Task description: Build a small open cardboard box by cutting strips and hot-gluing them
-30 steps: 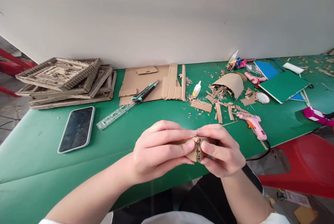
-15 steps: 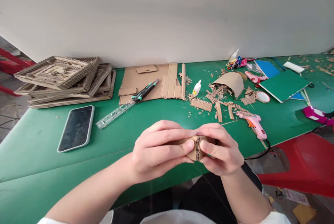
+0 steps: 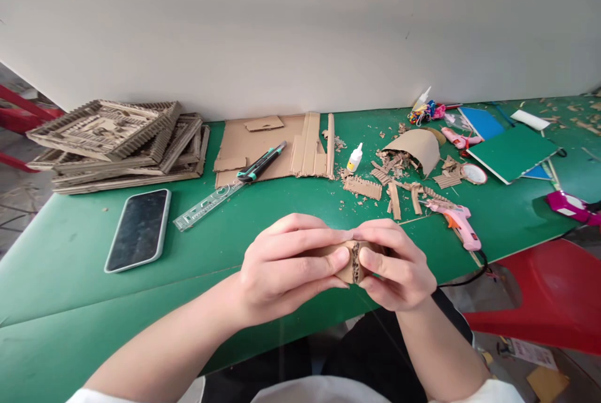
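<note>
Between my two hands is a small folded piece of cardboard [image 3: 348, 272], its rough corrugated edge facing me in a dark upright line. My left hand [image 3: 295, 268] grips its left part, thumb pressed close to that edge. On the other side my right hand [image 3: 393, 264] pinches it, thumb and fingertips against the cardboard. Both hands are above the front of the green table [image 3: 197, 290]. Most of the piece is hidden behind my fingers.
A phone [image 3: 139, 231], a clear ruler [image 3: 206, 206] and a utility knife [image 3: 261, 163] lie left of centre. Stacked cardboard frames [image 3: 107, 134] stand far left. Cardboard scraps [image 3: 362, 188], a glue bottle [image 3: 355, 158] and a pink glue gun [image 3: 457, 226] are to the right, near a red chair [image 3: 549, 296].
Both hands have shifted very slightly upward with the cardboard piece, their grip much the same. Nothing on the table has moved.
</note>
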A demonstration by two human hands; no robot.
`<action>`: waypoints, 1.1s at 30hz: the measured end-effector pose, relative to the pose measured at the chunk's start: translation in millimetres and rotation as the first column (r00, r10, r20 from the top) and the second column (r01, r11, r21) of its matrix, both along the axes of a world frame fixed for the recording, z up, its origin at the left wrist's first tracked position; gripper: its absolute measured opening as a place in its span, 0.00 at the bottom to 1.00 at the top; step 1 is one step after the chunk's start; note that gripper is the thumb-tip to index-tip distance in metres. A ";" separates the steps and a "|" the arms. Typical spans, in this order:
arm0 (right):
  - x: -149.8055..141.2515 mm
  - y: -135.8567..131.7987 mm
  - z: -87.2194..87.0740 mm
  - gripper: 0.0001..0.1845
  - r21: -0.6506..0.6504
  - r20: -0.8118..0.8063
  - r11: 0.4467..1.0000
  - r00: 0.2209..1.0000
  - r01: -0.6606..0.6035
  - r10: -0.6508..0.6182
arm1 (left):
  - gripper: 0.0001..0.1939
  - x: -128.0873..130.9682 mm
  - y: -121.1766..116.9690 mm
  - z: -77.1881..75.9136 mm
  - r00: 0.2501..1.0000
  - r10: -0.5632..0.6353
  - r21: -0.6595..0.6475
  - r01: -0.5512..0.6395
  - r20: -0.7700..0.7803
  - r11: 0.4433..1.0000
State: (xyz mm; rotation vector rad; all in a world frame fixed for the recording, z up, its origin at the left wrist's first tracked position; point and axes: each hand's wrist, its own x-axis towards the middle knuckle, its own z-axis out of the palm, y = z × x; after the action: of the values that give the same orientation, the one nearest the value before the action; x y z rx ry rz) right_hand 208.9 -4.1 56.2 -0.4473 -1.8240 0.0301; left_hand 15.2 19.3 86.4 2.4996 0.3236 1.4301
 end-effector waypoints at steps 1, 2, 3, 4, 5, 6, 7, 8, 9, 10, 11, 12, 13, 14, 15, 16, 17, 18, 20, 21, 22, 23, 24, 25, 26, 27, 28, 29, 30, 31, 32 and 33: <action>-0.1 0.1 0.2 0.15 0.000 0.003 1.000 1.000 0.000 0.000 | 0.08 0.0 -0.1 -0.2 1.000 -0.002 0.001 0.002 0.004 1.000; -0.1 0.3 0.5 0.15 0.001 0.005 1.000 1.000 0.001 -0.001 | 0.08 0.0 -0.1 -0.4 1.000 -0.006 0.002 0.006 0.007 1.000; -0.1 0.4 0.7 0.15 0.002 0.006 1.000 1.000 0.004 -0.005 | 0.08 0.1 -0.2 -0.4 1.000 -0.010 0.000 0.010 0.009 1.000; 0.0 0.5 1.0 0.15 0.004 0.006 1.000 1.000 0.008 -0.008 | 0.08 0.1 -0.3 -0.3 1.000 -0.013 0.000 0.013 0.010 1.000; 0.1 0.6 1.2 0.15 0.007 0.006 1.000 1.000 0.011 -0.011 | 0.08 0.2 -0.5 -0.1 1.000 -0.014 -0.001 0.014 0.012 1.000; 0.2 0.7 1.3 0.15 0.010 0.005 1.000 1.000 0.013 -0.013 | 0.08 0.2 -0.7 0.2 1.000 -0.017 -0.001 0.017 0.012 1.000; 0.3 0.7 1.3 0.15 0.010 0.007 1.000 1.000 0.015 -0.015 | 0.08 0.2 -0.9 0.6 1.000 -0.017 -0.001 0.017 0.013 1.000; 0.4 0.7 1.2 0.15 0.009 0.009 1.000 1.000 0.016 -0.016 | 0.08 0.3 -1.1 0.8 1.000 -0.015 0.000 0.015 0.011 1.000; 0.5 0.8 0.9 0.15 0.006 0.009 1.000 1.000 0.016 -0.016 | 0.09 0.3 -1.3 0.9 1.000 -0.011 0.000 0.011 0.010 1.000; 0.5 0.8 0.6 0.15 0.002 0.009 1.000 1.000 0.017 -0.017 | 0.09 0.4 -1.4 0.9 1.000 -0.005 0.001 0.005 0.008 1.000; 0.5 0.8 0.2 0.15 -0.002 0.008 1.000 1.000 0.018 -0.018 | 0.09 0.6 -1.4 0.6 1.000 0.000 0.001 0.000 0.007 1.000; 0.4 0.9 0.0 0.16 -0.003 0.006 1.000 1.000 0.018 -0.018 | 0.09 0.7 -1.4 0.1 1.000 0.004 0.003 -0.004 0.005 1.000; 0.2 0.8 0.0 0.16 -0.002 0.003 1.000 1.000 0.019 -0.019 | 0.09 1.0 -1.3 -0.6 1.000 0.007 0.003 -0.007 0.005 1.000; 0.0 0.7 0.4 0.16 0.002 0.000 1.000 1.000 0.022 -0.022 | 0.10 1.2 -1.1 -1.2 1.000 0.008 0.004 -0.008 0.006 1.000; -0.1 0.5 1.2 0.16 0.006 0.000 1.000 1.000 0.027 -0.027 | 0.10 1.4 -0.9 -1.8 1.000 0.008 0.004 -0.008 0.007 1.000; -0.1 0.1 2.4 0.15 0.011 0.000 0.999 1.000 0.031 -0.031 | 0.10 1.6 -0.8 -2.2 1.000 0.007 0.004 -0.007 0.008 1.000; 0.0 -0.5 4.1 0.15 0.013 0.002 0.999 0.999 0.037 -0.037 | 0.11 1.7 -0.8 -2.3 1.000 0.006 0.007 -0.006 0.010 1.000; 0.2 -1.3 5.9 0.14 0.015 0.008 0.999 0.999 0.043 -0.044 | 0.10 1.7 -0.9 -1.9 1.000 0.007 0.013 -0.008 0.012 1.000; 0.6 -3.4 9.6 0.14 0.017 0.024 0.999 0.998 0.051 -0.051 | 0.09 1.3 -2.0 0.1 1.000 0.023 0.035 -0.024 0.017 0.999; 0.9 -4.6 11.0 0.14 0.019 0.030 0.999 0.998 0.048 -0.049 | 0.07 0.9 -2.8 1.5 0.999 0.034 0.049 -0.035 0.021 0.998; 1.1 -5.9 12.0 0.14 0.024 0.033 0.999 0.999 0.040 -0.040 | 0.06 0.5 -3.7 3.0 0.999 0.043 0.064 -0.044 0.026 0.997; 1.3 -7.2 12.4 0.15 0.032 0.032 0.999 0.999 0.028 -0.029 | 0.05 0.2 -4.7 4.3 0.998 0.046 0.082 -0.048 0.031 0.995; 1.5 -8.5 12.5 0.16 0.042 0.026 0.999 1.000 0.016 -0.018 | 0.04 -0.1 -5.5 5.3 0.998 0.042 0.104 -0.046 0.035 0.994; 1.9 -9.8 12.2 0.17 0.055 0.017 0.998 1.000 0.009 -0.010 | 0.04 -0.3 -6.2 5.8 0.999 0.035 0.128 -0.039 0.040 0.991; 2.6 -11.1 11.9 0.19 0.066 0.013 0.998 1.000 0.010 -0.011 | 0.03 -0.5 -6.6 5.9 0.999 0.027 0.154 -0.034 0.047 0.987; 3.4 -12.2 11.8 0.20 0.074 0.018 0.997 1.000 0.023 -0.024 | 0.02 -0.7 -6.7 5.6 0.998 0.024 0.178 -0.033 0.050 0.983; 4.5 -13.2 12.1 0.20 0.079 0.032 0.996 0.998 0.044 -0.047 | 0.01 -1.0 -6.7 5.2 0.998 0.026 0.202 -0.036 0.051 0.979; 5.8 -14.1 12.8 0.18 0.080 0.053 0.994 0.996 0.070 -0.075 | 0.00 -1.4 -6.6 4.8 0.998 0.029 0.227 -0.041 0.054 0.973; 7.2 -14.8 14.1 0.16 0.074 0.081 0.992 0.991 0.098 -0.104 | 0.01 -2.2 -6.9 4.7 0.998 0.032 0.254 -0.046 0.056 0.966; 8.6 -15.4 15.7 0.14 0.063 0.113 0.991 0.985 0.122 -0.128 | 0.02 -3.3 -7.5 5.0 0.998 0.034 0.283 -0.048 0.055 0.958; 9.8 -16.0 17.6 0.12 0.051 0.143 0.989 0.979 0.139 -0.145 | 0.03 -4.8 -8.7 5.6 0.999 0.030 0.306 -0.042 0.044 0.951; 10.9 -16.5 19.4 0.11 0.043 0.165 0.988 0.974 0.148 -0.153 | 0.04 -6.5 -10.5 6.6 0.999 0.040 0.280 -0.046 0.027 0.959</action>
State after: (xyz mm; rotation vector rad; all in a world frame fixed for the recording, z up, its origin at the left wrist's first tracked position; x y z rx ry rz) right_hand 219.7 -20.7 75.6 -0.5797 -1.9474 -0.1439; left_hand 8.8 8.8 93.0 2.7106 0.1823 1.6191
